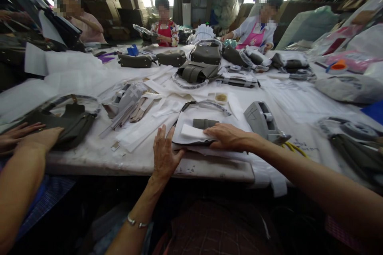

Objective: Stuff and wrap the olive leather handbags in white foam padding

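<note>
Two bare hands at work on a flat, dark olive-grey handbag [195, 144], which lies at the near edge of a broad white-covered table [97, 149], directly before the wearer. A sheet of white wrapping material [180, 124] covers much of the bag's upper face; a ribbed olive-grey band [206, 123] shows at its middle, and a dark handle with clear plastic wrapping [218, 105] arches away at the far side. The left hand [166, 153], below an open silver-coloured bangle [131, 220], stands at the bag's left edge, fingers extended and slightly parted, thumb held well away from them. The right hand [226, 133] lies over the bag's right part, its fingers close together on the right end of a small white oblong pad [194, 132]; the thumb side is partly obscured, so whether the pad is pinched or only pressed cannot be told.

Right of the bag stands a grey plastic tape dispenser [257, 119]; beyond the bag, a small clear box with yellowish contents [221, 97]. To the left lie narrow brown and white strips [143, 107]. Farther left, a co-worker's hands [44, 137] rest on another dark olive handbag [74, 125].
</note>
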`<state>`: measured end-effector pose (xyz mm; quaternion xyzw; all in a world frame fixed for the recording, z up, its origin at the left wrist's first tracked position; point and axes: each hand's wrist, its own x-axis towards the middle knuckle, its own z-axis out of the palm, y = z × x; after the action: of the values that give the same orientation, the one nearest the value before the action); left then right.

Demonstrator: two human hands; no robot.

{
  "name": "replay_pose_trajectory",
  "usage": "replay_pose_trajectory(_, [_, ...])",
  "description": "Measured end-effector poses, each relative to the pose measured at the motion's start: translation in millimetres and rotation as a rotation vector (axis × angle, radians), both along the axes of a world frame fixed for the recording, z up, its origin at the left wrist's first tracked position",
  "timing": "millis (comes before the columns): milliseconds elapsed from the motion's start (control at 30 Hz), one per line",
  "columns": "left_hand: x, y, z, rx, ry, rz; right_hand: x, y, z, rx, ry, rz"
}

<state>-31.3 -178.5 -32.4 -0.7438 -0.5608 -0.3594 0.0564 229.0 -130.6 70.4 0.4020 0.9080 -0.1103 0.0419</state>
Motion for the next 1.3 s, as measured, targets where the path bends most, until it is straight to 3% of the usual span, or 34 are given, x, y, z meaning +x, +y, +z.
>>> replay_pose_trajectory(133, [2, 1, 8.3, -0.095, -0.019, -0.110, -4, 4, 7.1, -0.033, -0.033, -0.025])
replay_pose_trajectory(233, [5, 4, 16.1, -0.166, 0.003, -0.093, -13, -9, 6.3, -0.003, -0.072, -0.054])
replay_pose_trajectory(433, [5, 4, 19.9, -0.229, 0.158, 0.043, -20, -40, -25.1, 0.319, -0.150, -0.079])
replay_pose_trajectory(567, [13, -4, 36.0, -0.067, 0.323, -0.021, -12, -38, -42.1, 0.351, -0.080, 0.002])
replay_pose_trajectory(667, [37, -1, 46.6, 0.051, 0.448, -0.215, -9, -36, -47.6, 0.381, -0.025, 0.000])
replay_pose_trajectory(800, [64, 15, 32.2, 0.001, 0.499, -0.441, -1, -38, -47.0, 0.365, 0.075, -0.028])
replay_pose_trajectory(1000, [62, 20, 2.1, 0.121, 0.464, -0.451, 27, -49, -52.7, 0.419, 0.147, -0.080])
replay_pose_trajectory(1200, [71, 0, 5.5, 0.192, 0.627, -0.431, 29, -60, -84.0, 0.560, 0.255, -0.072])
replay_pose_trajectory(1300, [82, -7, 9.2, 0.175, 0.748, -0.394, 28, -62, -90.8, 0.622, 0.255, -0.069])
